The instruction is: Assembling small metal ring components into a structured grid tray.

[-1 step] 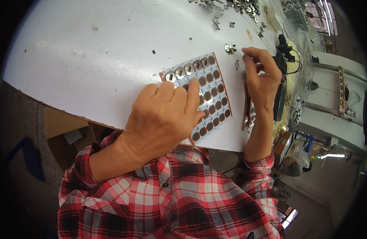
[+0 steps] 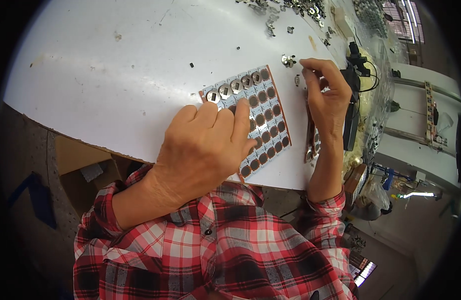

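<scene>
Pale blue and edged in reddish brown, the panel of small boards (image 2: 267, 125) is lying flat on the white tabletop (image 2: 115, 75), slightly askew, and the far row is catching the eye! Five silvery metal pieces (image 2: 236, 86) are sitting along it, running from the panel's left corner, while one dark disc (image 2: 264, 74) at the right end of that row is showing bare. So that row is looking nearly filled, one place short. Nearer rows are telling another story: the dark discs are showing uncovered wherever the view is clear, so most of the panel appears to be waiting. Something bright is glinting near the panel's middle, but it's hard to say whether that's a part or glare, and the left hand (image 2: 203, 137) is hiding several places.

That left hand is lying across the panel's left side, its grip spread, index finger and thumb well apart, both touching the boards. Off the panel's far right corner, the right hand (image 2: 330, 92) is hovering, thumb and index tips close together; whether that grip is pinching anything, I can't tell. Loose metal parts (image 2: 288, 60) are lying just beside its fingertips, and a bigger heap (image 2: 310, 10) is spreading well beyond the panel.
</scene>
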A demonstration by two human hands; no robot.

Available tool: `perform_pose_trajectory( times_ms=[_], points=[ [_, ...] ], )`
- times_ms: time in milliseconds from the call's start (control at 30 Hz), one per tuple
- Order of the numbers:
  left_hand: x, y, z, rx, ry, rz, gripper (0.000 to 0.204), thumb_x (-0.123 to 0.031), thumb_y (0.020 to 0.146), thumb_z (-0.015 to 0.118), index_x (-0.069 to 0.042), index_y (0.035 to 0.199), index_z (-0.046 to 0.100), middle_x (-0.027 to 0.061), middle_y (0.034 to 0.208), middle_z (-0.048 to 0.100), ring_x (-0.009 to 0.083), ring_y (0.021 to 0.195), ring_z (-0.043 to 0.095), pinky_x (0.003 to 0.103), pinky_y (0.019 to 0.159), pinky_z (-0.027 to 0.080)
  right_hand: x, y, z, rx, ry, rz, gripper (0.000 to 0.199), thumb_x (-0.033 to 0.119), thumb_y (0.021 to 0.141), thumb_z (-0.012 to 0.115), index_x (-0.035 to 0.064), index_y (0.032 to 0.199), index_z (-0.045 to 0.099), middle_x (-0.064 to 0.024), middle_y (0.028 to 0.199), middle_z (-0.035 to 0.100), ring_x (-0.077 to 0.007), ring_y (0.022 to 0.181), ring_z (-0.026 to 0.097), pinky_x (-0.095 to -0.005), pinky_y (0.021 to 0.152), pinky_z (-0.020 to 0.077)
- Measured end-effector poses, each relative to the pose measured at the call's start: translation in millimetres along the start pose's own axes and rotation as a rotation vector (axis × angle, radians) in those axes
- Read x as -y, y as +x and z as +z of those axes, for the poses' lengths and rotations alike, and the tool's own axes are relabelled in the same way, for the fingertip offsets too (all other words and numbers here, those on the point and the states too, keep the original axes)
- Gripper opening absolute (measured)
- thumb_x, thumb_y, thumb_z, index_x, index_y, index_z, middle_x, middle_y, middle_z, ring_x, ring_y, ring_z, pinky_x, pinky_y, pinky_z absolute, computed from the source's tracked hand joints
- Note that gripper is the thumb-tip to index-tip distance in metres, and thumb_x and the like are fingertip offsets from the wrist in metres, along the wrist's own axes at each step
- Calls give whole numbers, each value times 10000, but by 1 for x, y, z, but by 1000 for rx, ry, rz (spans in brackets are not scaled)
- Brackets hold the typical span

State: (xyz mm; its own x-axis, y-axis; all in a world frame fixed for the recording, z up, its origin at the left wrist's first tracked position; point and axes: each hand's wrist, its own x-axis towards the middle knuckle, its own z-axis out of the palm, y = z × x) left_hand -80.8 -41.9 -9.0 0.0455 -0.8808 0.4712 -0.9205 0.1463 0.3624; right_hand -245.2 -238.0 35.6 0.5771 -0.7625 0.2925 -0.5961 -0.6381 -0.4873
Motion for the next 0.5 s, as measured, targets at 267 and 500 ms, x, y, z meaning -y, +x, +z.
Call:
perform_pose_trajectory(
  times_ms=[267,500],
  points=[
    [1,2,0,-21,-13,25,586,-312,712,801,24,1180,689,38,703,441,188,641,479,341,561,378,-7,9,7,-9,64,-34,125,59,968,649,20,1057,727,-12,965,711,-104,816,626,-253,678,484],
    [2,1,3,-41,-25,12,568,-301,712,803,21,1166,693,37,701,441,188,631,472,345,555,368,14,-4,-3,76,600,361,225,51,953,674,-30,1160,704,-62,870,709,-65,665,594,-213,582,457]
  ],
)
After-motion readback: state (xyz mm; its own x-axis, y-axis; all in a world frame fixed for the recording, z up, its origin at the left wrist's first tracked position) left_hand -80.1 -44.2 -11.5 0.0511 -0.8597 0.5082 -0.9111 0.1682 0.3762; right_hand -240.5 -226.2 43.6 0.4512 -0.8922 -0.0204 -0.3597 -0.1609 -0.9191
